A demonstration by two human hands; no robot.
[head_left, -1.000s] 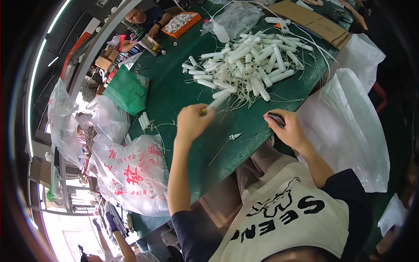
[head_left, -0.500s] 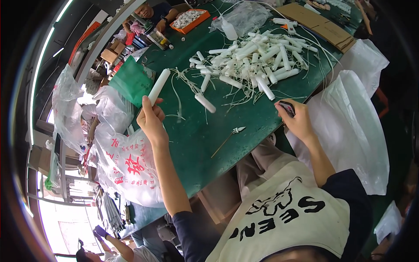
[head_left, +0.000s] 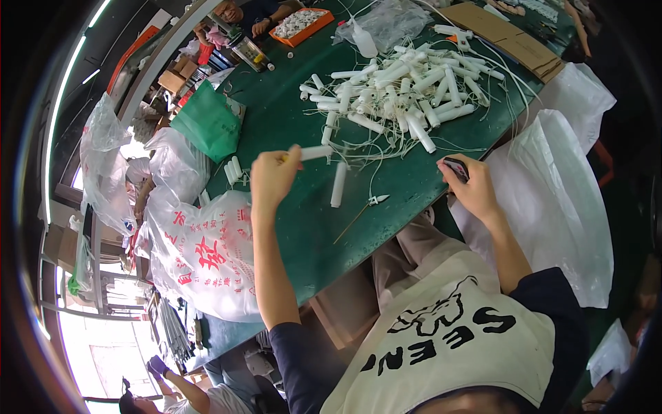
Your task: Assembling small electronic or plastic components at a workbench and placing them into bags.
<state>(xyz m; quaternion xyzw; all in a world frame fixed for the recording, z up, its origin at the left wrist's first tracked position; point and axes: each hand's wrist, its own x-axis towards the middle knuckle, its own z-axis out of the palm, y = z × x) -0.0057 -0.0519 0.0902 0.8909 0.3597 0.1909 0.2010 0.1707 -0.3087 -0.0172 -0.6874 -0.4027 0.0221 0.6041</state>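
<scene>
My left hand (head_left: 274, 181) is closed on one end of a white tube (head_left: 316, 152), which points right and lies nearly level above the table. Just beyond its free end, a second white tube (head_left: 338, 184) hangs or stands steeply, slightly blurred, with thin pale wires near its top. By the table's near edge my right hand (head_left: 476, 190) curls around a small dark handheld object (head_left: 456, 170) with a pinkish mark; its kind is unclear. Farther back lies a big heap of white tubes (head_left: 407, 86) with tangled wires. A thin stick with a white pointed tip (head_left: 377, 200) rests nearer me.
Two or three short white tubes (head_left: 235, 168) sit beside a green bag (head_left: 210, 121) at left. A printed plastic bag (head_left: 207, 255) bulges next to my left forearm. White sacks (head_left: 552, 200) stand at right. Across the green table (head_left: 289, 90) a person works near an orange tray (head_left: 302, 27).
My left hand has swung right and its tube has tipped from upright to nearly level. The second tube and its wires have shifted right. My right hand has barely moved.
</scene>
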